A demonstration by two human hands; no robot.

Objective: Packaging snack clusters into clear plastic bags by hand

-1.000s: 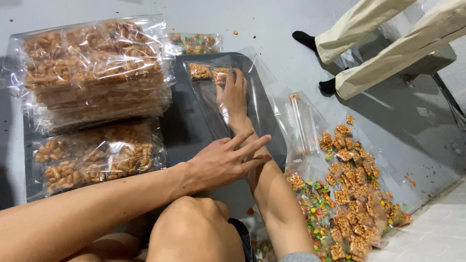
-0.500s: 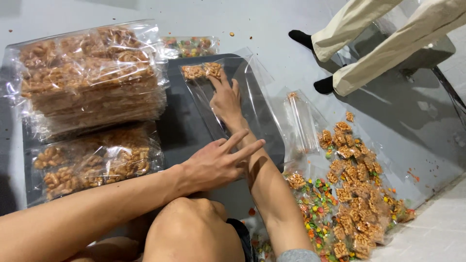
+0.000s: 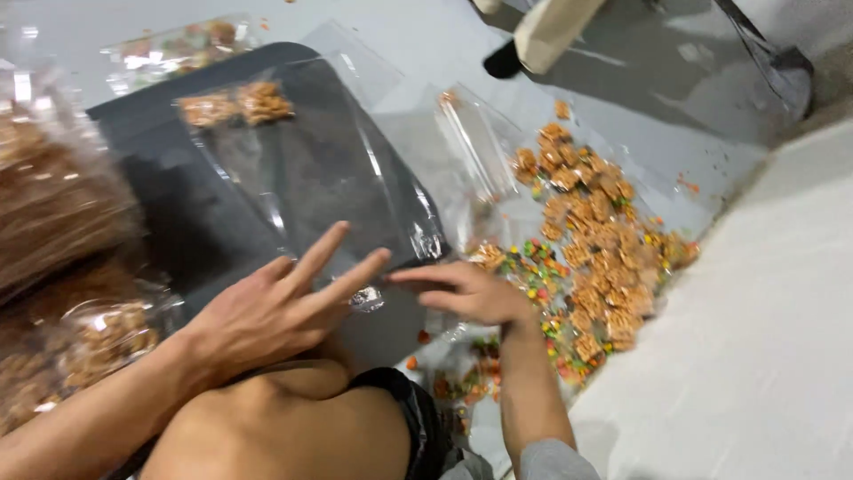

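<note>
A clear plastic bag lies on a dark tray, with two brown snack pieces at its far end. My left hand rests with fingers spread at the bag's near mouth. My right hand is outside the bag, just right of its mouth, fingers stretched out and pointing left, with nothing seen in it. It hovers at the near edge of a loose pile of brown snack pieces and coloured candies spread on clear plastic on the floor. My bent knee is below the hands.
Filled bags of the same snack are stacked at the left, blurred. Another small filled bag lies beyond the tray. Another person's trouser leg and dark shoe stand at the top. A white tiled surface runs along the right.
My right hand has drawn back out of the bag, leaving the snack pieces at its far end, and now sits by the pile. The view has shifted right and closer.
</note>
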